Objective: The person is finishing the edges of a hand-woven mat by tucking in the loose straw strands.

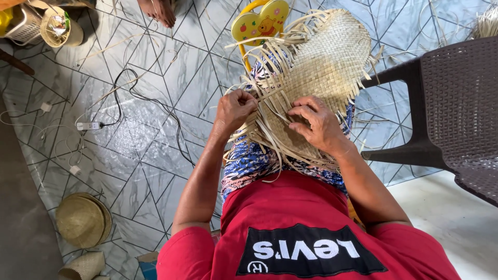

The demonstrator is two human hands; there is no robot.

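Note:
A half-woven mat of pale straw strips (324,62) lies across my lap, with loose strip ends fanning out at its near and left edges. My left hand (234,110) is closed on a few loose strips at the mat's left edge. My right hand (317,124) rests on the near part of the weave, fingers curled and pressing strips down. Under the mat shows my blue patterned cloth (249,163) and my red shirt (301,207).
A dark plastic chair (456,109) stands at the right. A yellow child's seat back (259,21) rises behind the mat. On the tiled floor lie a power strip with cables (89,125), woven hats (83,220), and scattered strips. Another person's foot (158,10) is at the top.

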